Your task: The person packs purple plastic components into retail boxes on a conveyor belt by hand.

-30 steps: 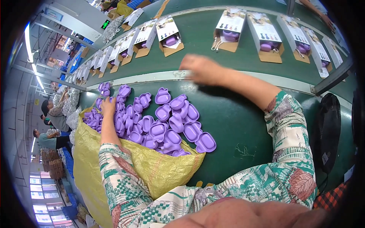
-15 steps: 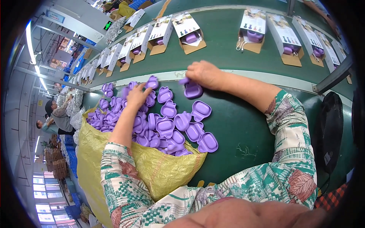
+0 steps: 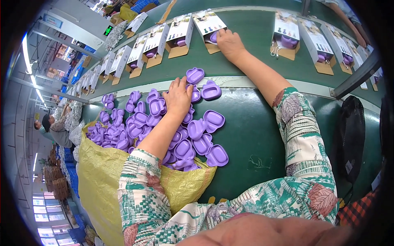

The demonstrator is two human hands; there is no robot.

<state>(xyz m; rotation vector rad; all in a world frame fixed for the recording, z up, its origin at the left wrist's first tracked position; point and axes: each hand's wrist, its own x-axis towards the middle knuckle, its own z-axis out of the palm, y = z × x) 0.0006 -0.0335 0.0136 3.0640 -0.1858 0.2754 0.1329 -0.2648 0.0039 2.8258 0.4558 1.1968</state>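
My right hand [image 3: 230,45] reaches over the raised edge strip to an open-fronted white box [image 3: 207,21] on the green belt. Its fingers are closed at the mouth of that box, on a purple lidless case-like piece [image 3: 213,37] that they partly cover. My left hand [image 3: 179,97] lies with fingers stretched out over the spread of purple pieces, touching some at its fingertips. Just beyond those fingertips a shallow purple piece with small ear-like bumps [image 3: 195,75] rests on the edge strip. Another such piece [image 3: 211,90] lies to its right.
A yellow woven sack [image 3: 100,172] spills several purple pieces [image 3: 123,127] onto the green table [image 3: 254,135]. More open boxes [image 3: 178,30] line the belt [image 3: 246,24] on both sides. At right stand a metal post [image 3: 357,76] and a black mesh object [image 3: 352,139]. Another person's arm [image 3: 349,20] shows at the far right.
My right hand has moved from the table's far edge up to the box, with a purple piece. My left hand has shifted right over the pile. The boxes appear further right.
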